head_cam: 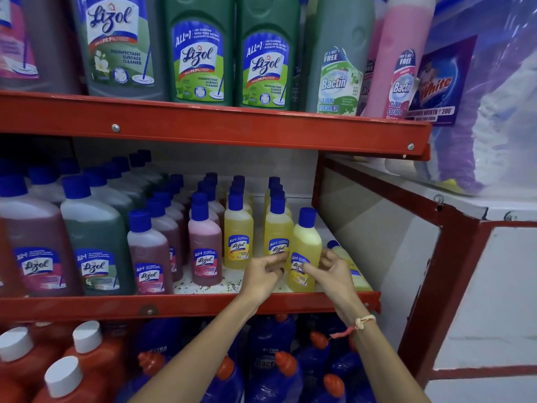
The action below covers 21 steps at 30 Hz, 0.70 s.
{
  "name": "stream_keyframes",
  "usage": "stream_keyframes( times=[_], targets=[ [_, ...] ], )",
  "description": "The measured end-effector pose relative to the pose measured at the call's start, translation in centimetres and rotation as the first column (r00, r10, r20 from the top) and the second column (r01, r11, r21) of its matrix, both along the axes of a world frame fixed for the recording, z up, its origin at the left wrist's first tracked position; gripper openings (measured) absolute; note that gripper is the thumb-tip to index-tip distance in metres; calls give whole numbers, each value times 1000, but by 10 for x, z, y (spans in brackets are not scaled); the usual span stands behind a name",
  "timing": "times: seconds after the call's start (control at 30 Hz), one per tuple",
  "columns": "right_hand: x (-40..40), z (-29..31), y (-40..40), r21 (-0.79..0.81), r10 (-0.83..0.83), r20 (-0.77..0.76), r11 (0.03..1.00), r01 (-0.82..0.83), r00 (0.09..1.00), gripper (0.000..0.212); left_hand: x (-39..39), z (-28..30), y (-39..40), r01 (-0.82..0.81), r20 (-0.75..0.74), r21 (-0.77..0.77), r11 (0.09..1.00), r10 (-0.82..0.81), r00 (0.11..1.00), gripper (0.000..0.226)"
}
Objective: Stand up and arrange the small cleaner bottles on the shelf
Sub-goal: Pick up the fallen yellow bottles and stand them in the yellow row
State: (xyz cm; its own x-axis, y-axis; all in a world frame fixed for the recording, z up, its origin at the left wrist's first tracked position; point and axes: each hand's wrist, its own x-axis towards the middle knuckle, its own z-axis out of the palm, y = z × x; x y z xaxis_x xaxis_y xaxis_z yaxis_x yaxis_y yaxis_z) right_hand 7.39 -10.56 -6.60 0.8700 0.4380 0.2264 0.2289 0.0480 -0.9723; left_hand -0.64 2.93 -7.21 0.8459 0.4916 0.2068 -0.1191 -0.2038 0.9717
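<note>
A small yellow cleaner bottle point(305, 245) with a blue cap stands slightly tilted at the front right of the middle shelf point(186, 305). My left hand point(266, 276) touches its left side and my right hand point(334, 271) wraps its right side, so both hold it. Behind my right hand another yellow bottle point(353, 269) lies on its side near the shelf's right end. Rows of upright yellow bottles point(238, 237) and pink bottles point(205, 248) stand to the left.
Larger pink and green Lizol bottles point(96, 245) fill the shelf's left part. The red upper shelf point(215, 126) carries big bottles overhead. Orange and blue bottles point(270, 365) stand on the shelf below. A red frame post point(427, 286) is at the right.
</note>
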Motion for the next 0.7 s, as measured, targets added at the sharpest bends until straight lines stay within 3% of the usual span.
stream_keyframes(
  times=[0.23,0.53,0.7],
  targets=[
    [-9,2,32,49,149,33,987,-151,988,34,-28,-1,17,-204,80,-8,979,204,976,39],
    [-37,11,82,-21,47,107,999,-45,993,50,-57,2,31,-391,91,-40,919,393,915,42],
    [-41,9,89,-9,39,86,999,-38,996,50,-59,-2,32,-384,82,4,923,383,920,45]
  ],
)
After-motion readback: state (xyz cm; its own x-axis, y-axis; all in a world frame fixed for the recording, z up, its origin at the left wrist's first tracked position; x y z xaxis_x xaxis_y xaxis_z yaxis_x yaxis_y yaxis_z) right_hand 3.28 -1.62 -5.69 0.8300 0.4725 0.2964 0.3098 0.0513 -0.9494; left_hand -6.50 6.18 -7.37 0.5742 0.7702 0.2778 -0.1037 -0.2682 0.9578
